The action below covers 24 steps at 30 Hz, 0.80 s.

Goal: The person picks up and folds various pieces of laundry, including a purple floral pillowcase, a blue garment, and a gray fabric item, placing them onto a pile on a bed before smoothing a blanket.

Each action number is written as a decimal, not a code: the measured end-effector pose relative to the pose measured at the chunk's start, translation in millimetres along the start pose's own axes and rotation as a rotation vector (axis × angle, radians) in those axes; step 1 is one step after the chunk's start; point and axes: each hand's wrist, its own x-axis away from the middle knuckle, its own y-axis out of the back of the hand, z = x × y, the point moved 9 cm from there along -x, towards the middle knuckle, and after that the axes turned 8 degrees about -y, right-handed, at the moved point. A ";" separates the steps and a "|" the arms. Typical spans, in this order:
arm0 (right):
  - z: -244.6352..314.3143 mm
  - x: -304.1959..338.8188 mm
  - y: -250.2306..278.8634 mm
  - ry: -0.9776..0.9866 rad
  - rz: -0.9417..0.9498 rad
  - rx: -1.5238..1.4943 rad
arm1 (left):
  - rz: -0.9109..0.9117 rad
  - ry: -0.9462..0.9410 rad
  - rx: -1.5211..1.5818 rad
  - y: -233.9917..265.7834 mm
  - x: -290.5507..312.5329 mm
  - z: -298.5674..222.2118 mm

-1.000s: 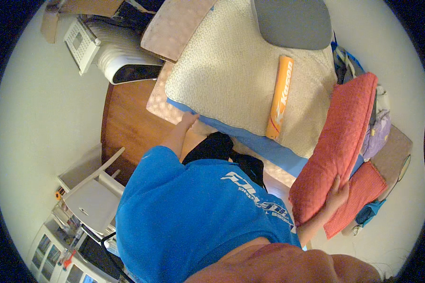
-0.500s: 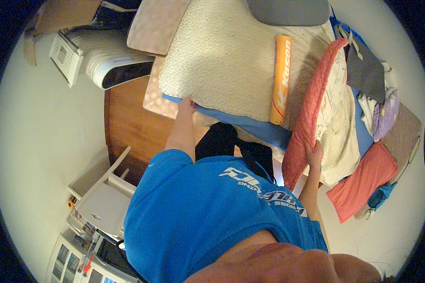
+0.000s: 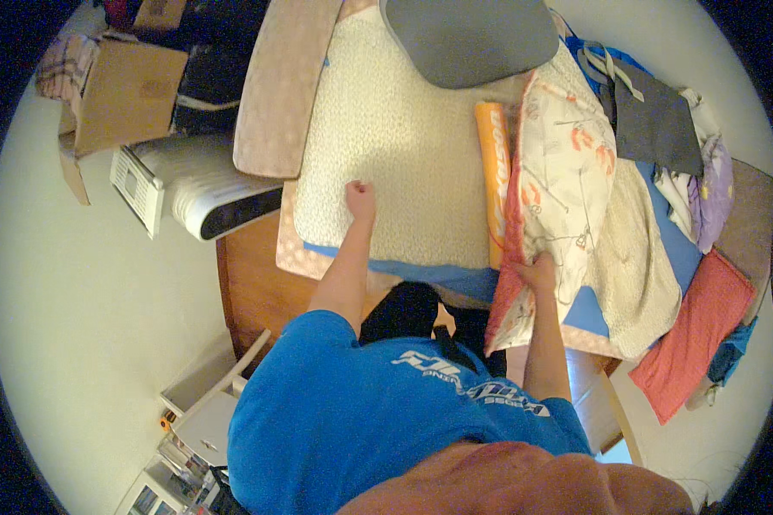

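My right hand [image 3: 538, 273] grips the red edge of a quilt [image 3: 567, 184], whose white patterned side is turned up. The quilt leans against the right side of an orange tube [image 3: 493, 163] and partly covers it. My left hand [image 3: 361, 199] is closed in a fist over a cream textured blanket [image 3: 412, 189], with nothing visible in it. The blanket lies flat on a blue layer [image 3: 438, 275] that shows along its near edge.
A dark grey rounded panel [image 3: 477, 43] covers the blanket's far end. A beige cushion [image 3: 285, 94] lies left of it. Grey fabric [image 3: 657, 124] and a red pillow [image 3: 694, 336] lie to the right. A white slatted appliance [image 3: 210, 184] and a cardboard box [image 3: 133, 94] stand left.
My left hand has let go of the blanket's near edge and moved inward over its surface. The quilt, still in my right hand, has swung left against the tube, showing more white side.
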 end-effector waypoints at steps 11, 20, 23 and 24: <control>21.1 -45.4 -82.9 -0.040 0.003 -0.015 | 0.533 0.376 0.826 -197.8 -63.8 -176.0; 37.7 -54.6 -95.3 -0.025 0.165 0.062 | 0.426 0.737 1.020 -232.5 -83.4 -197.2; 39.8 -59.2 -100.0 0.003 0.162 0.057 | 0.429 0.673 1.254 -231.6 -88.1 -217.2; 41.4 -59.0 -99.6 0.008 0.149 0.047 | 0.423 0.601 1.355 -226.5 -92.9 -223.7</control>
